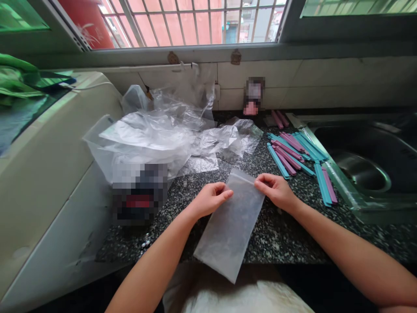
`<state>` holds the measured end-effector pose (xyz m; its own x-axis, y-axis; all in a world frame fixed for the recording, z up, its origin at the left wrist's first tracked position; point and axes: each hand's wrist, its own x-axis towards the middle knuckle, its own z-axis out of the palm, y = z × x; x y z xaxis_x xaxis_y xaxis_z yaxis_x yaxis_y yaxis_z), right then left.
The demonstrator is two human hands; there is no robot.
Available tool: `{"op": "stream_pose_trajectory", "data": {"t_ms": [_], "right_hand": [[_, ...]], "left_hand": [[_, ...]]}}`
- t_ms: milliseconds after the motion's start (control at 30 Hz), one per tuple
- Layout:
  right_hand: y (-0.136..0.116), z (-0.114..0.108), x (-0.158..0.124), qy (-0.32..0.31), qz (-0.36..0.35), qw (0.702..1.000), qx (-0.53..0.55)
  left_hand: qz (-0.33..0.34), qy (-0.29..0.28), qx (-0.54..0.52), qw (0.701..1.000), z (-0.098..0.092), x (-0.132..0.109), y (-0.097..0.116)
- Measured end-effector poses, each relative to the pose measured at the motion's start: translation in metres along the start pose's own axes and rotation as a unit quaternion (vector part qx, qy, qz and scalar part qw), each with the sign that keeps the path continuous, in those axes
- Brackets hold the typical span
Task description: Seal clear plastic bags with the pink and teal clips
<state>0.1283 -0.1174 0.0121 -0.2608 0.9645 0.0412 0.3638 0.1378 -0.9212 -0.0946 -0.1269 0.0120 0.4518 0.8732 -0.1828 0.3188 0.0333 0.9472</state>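
The left hand (pixel 211 201) and right hand (pixel 276 190) pinch the translucent bag (pixel 233 230) near its top, over the front edge of the speckled counter (pixel 286 237) — if either pinch is too light, it could slip and slide off.

A speckled dark countertop (pixel 280 234) carries crumpled clear plastic bags (pixel 146 130) and scattered teal and mauve strips (pixel 278 161).

Far side: window (pixel 146 54) with metal bars (pixel 195 11) (daylight entering), above pale wall tiles (pixel 312 82). Below, speckled dark granite countertop (pixel 273 237); metal sink (pixel 343 180) set in at right.
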Motion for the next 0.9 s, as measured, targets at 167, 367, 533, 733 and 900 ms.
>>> {"op": "stream_pose_trajectory", "data": {"t_ms": [167,367,533,733,900], "right_hand": [[0.003,-0.005,0.003,0.045,0.013,0.999,0.015],[-0.002,-0.006,0.004,0.0,0.046,0.997,0.064],[-0.007,-0.005,0.003,-0.023,0.042,0.998,0.033],[-0.003,-0.01,0.003,0.047,0.032,0.998,0.042],[-0.003,-0.019,0.005,0.112,0.037,0.992,0.041]], "left_hand": [[-0.022,-0.007,0.024,0.999,-0.002,-0.002,0.002],[-0.008,-0.011,0.017,1.0,-0.002,-0.002,0.001],[-0.003,-0.03,0.022,0.999,0.001,-0.003,0.003],[-0.046,-0.033,0.042,0.998,-0.003,-0.006,0.005],[-0.085,-0.038,0.044,0.995,-0.008,-0.008,0.005]]}}
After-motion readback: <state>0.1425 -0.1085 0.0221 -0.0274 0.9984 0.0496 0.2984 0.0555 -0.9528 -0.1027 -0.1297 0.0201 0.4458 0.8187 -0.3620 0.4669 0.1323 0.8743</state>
